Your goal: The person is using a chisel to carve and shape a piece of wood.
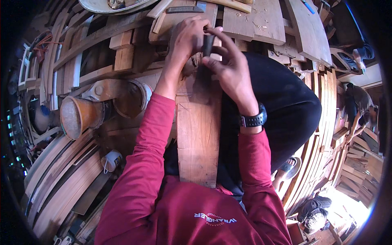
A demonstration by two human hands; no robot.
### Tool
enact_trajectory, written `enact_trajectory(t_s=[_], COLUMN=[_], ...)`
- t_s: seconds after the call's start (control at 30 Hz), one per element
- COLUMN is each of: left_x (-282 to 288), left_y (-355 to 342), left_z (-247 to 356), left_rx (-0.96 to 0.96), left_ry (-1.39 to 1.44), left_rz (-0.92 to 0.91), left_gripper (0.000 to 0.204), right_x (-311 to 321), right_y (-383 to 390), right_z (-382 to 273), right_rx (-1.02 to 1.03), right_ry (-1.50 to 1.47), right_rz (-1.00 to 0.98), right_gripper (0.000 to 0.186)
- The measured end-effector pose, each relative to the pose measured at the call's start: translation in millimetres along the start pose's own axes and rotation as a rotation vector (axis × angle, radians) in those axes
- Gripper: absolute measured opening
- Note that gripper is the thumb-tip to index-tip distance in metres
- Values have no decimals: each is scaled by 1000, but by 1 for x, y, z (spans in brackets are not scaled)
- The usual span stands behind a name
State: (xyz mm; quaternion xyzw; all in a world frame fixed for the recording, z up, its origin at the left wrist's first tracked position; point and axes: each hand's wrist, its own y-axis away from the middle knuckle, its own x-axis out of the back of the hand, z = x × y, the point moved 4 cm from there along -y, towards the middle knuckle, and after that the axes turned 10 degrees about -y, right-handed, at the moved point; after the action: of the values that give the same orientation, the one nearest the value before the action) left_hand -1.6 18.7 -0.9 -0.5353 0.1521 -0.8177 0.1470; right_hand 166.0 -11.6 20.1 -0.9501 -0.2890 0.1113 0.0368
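Observation:
A long dark tool (pixel 208 45), smeared by motion, stands over the far end of a reddish wooden board (pixel 198 143). My right hand (pixel 232 67), with a black watch on its wrist, curls its thumb and fingers around the tool's upper part. Beside it on the left, my left hand (pixel 188 37) is closed with its fingers bent near the top of the tool. What those fingers grip is hidden. The board runs lengthwise away from my body, with faint crossed pencil lines on its face. The tool's lower part is too blurred to name its kind.
A metal blade-like tool (pixel 181 9) lies on wood beyond my hands. Wooden planks (pixel 253 24) with shavings lie at the far right. Orange-brown buckets (pixel 75 116) and a small white pail (pixel 111 160) stand left, near curved boards (pixel 61 179). Another person (pixel 361 102) bends at the right.

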Motion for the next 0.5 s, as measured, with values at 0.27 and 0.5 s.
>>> enact_trajectory(t_s=[0.27,0.5], left_x=[0,-5], left_y=[0,-1], left_z=[4,1], left_rx=[44,26], left_ry=[-11,27], left_rz=[-8,17], left_gripper=[36,39], right_x=[1,-1], right_y=[1,2], right_z=[4,1], right_rx=[-53,23], right_ry=[-4,84], right_rz=[-77,-55], right_gripper=[64,60])
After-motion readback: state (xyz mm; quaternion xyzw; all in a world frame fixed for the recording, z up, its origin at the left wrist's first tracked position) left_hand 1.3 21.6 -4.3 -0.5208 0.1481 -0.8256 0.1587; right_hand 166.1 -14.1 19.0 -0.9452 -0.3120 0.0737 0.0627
